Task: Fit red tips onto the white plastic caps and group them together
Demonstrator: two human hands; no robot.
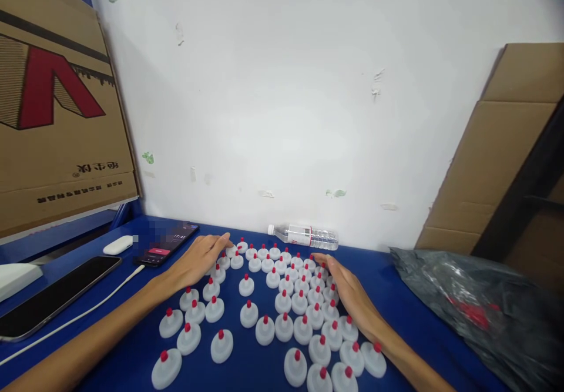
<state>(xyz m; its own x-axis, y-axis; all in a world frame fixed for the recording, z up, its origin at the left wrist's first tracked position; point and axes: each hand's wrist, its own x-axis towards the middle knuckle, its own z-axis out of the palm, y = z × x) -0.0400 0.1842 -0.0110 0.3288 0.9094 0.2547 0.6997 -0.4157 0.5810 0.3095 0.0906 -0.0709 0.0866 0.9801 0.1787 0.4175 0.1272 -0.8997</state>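
Many white, rounded plastic pieces with red tips (265, 329) stand upright across the blue tabletop. They look like nozzle caps or small squeeze bottles; I cannot tell which. My left hand (203, 255) lies along the far left side of the group, fingers stretched out, its fingertips by a white piece (232, 251) at the back. On the other side, my right hand (350, 289) rests edge-on with fingers extended, its inner side against or very close to the red-tipped pieces (331, 310) there. Neither hand grasps anything. The right fingertips partly cover some pieces.
A clear plastic bottle (308, 236) lies by the white wall. Left are a lit phone (170, 244), a dark phone (57, 295), a white case (118, 245) and a white cable (83, 308). A grey plastic bag (467, 315) lies right; cardboard (493, 157) leans behind it.
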